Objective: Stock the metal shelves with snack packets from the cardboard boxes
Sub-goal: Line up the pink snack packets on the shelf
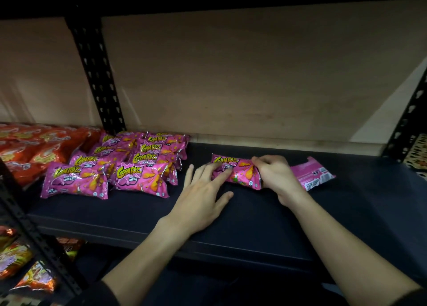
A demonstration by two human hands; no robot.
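A pink Corntoz snack packet (240, 170) lies face up on the dark metal shelf (254, 213). My right hand (276, 177) grips its right end, fingers curled over the crimped edge. My left hand (203, 190) lies flat on the shelf with straight fingers, whose tips touch the packet's left side. Another pink packet (313, 175) lies face down just right of my right hand. A stack of several matching pink packets (129, 162) sits to the left on the same shelf.
Orange snack bags (34, 148) fill the neighbouring shelf bay at left. A black perforated upright (97, 74) stands at the back, another upright (406, 120) at right. A beige wall (254, 74) backs the shelf. More orange packets (20, 259) sit on the lower shelf at left.
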